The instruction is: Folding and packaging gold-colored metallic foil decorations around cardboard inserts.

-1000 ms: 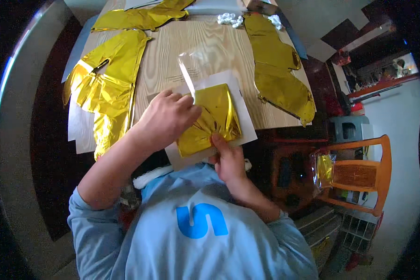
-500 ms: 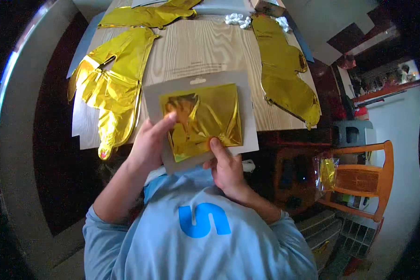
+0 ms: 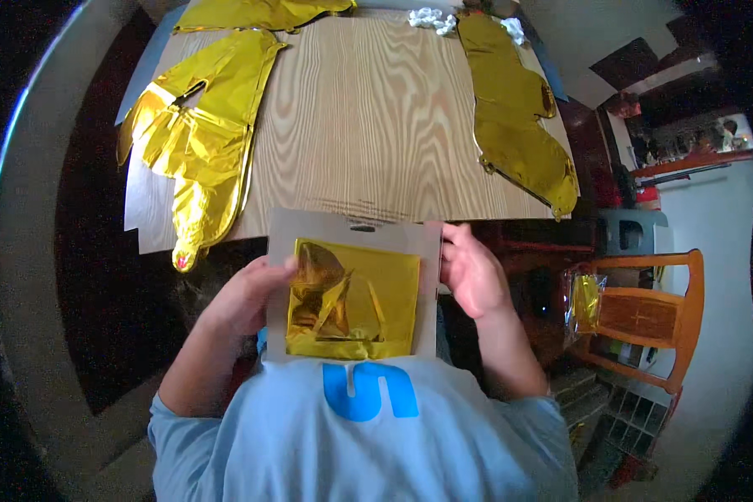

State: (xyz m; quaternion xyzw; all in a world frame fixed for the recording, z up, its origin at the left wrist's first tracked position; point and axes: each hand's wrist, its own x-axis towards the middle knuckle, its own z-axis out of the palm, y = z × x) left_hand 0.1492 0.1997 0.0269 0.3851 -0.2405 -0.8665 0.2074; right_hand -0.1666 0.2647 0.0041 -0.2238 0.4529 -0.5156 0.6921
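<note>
A flat clear package [image 3: 427, 326] holds a folded gold foil balloon [image 3: 393, 284] against a pale grey backing, with a hang hole at its top. It is upright in front of my chest, just off the table's near edge. My left hand [image 3: 255, 293] grips its left side, thumb over the front and the other fingers mostly hidden behind. At the upper right edge is my right hand [image 3: 474, 272], palm showing and fingers loosely bent and apart. Its fingertips meet the package's edge without visibly pinching it.
On the wood-grain table [image 3: 351, 125] lie flat gold foil balloons: one at left [image 3: 205, 134], one at right [image 3: 510, 109], one at the far left [image 3: 259, 12]. White crumpled bits [image 3: 432, 21] sit at the back. A wooden chair [image 3: 644, 318] at right holds another gold packet [image 3: 587, 303].
The package has come down and closer to my chest, now nearly straight instead of tilted. My right hand has left its lower front and moved to the upper right edge.
</note>
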